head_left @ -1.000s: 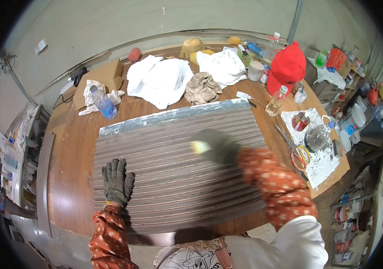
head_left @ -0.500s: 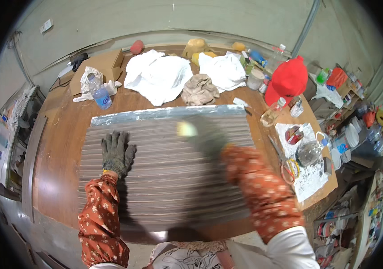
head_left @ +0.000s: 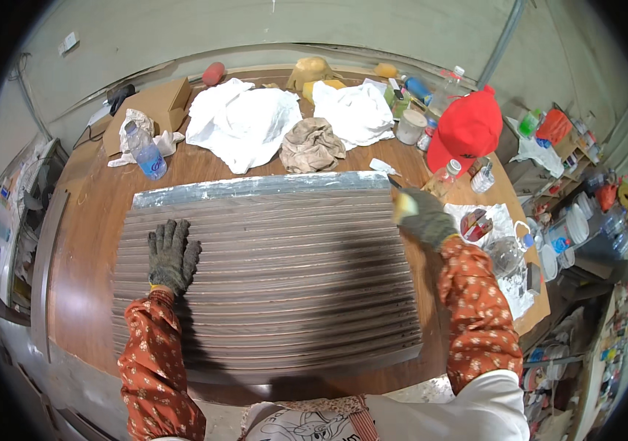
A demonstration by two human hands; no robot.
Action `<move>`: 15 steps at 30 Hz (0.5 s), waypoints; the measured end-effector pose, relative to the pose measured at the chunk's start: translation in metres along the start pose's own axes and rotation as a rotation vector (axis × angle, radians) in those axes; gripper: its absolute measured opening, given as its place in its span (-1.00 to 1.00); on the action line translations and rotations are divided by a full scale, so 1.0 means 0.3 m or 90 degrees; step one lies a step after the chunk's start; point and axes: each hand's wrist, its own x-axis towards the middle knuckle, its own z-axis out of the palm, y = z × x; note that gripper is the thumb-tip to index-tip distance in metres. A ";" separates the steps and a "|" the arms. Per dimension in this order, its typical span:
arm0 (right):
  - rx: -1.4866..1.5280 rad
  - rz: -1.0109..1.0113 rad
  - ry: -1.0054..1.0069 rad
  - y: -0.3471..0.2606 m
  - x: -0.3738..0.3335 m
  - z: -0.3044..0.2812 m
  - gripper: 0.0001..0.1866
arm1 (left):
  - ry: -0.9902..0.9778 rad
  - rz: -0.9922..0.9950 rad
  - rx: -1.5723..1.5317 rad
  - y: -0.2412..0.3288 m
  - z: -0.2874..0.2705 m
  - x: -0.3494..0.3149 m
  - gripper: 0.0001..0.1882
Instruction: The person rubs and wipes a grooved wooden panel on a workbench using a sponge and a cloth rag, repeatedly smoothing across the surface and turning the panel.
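Note:
A grooved grey-brown panel lies flat on the wooden table, with a grey, white-smeared strip along its far edge. My left hand, in a dark knit glove, rests on the panel's left part with fingers spread and nothing held. At the panel's far right corner, my gloved right hand closes round a small pale-yellow block, which looks like a sponge. Blur and the glove hide much of that block.
White cloths, a brown crumpled cloth and a plastic bottle stand or lie beyond the panel. To the right are a red cap, a glass bottle and a stained white sheet bearing a clear jar.
My right hand has swept right with the pale-yellow block, from over the panel's middle to its far right corner. My left hand stays spread on the panel. The view has shifted slightly.

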 end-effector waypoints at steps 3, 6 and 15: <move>-0.076 0.059 0.013 0.056 -0.013 -0.052 -0.30 | -0.012 -0.005 0.005 0.009 -0.018 -0.003 -0.40; 0.052 -0.064 0.106 -0.100 0.035 -0.009 -0.34 | -0.025 -0.009 -0.002 0.025 -0.026 -0.005 -0.40; 0.052 -0.086 -0.108 -0.521 0.149 0.097 -0.44 | 0.000 -0.020 0.001 -0.002 -0.021 -0.028 -0.40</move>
